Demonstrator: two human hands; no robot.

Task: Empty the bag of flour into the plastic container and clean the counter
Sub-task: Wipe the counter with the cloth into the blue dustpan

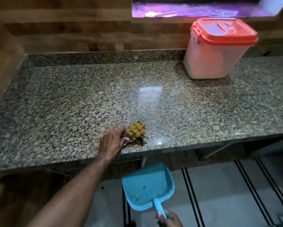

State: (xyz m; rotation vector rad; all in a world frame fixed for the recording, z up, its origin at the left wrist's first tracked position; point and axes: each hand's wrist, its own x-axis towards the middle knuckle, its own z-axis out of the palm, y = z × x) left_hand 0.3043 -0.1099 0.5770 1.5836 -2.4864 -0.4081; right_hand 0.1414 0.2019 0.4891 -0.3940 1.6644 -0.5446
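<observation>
The speckled granite counter (88, 99) fills the middle of the frame from left to right, with a low granite upstand along its back edge and a pale patch of reflected light near its centre. Behind it, across the top of the frame, runs a wall of brown wood panelling (63, 22), broken at the upper right by a window (194, 9) glowing purple. Pale floor (227, 185) with dark double stripes shows at the lower right, below the counter's front edge.

The plastic container (207, 63) stands on the counter at the upper right, close to the back upstand. It is translucent with white contents showing through, and its red lid (224, 31) is on.

A blue dustpan (145, 182) hangs at the lower centre, below and in front of the counter edge, with its open mouth towards the counter and a few specks inside. The right hand (169, 218), half cut off by the bottom edge, has its fingers wrapped round the dustpan's handle (159, 206).

The left arm reaches in from the lower left. The left hand (112, 141) rests on the counter just inside the front edge, its fingers curled round the near end of a yellow netted scrubber (136, 131), which is blurred and lies on the granite above and slightly left of the dustpan. The scrubber is well apart from the container.
</observation>
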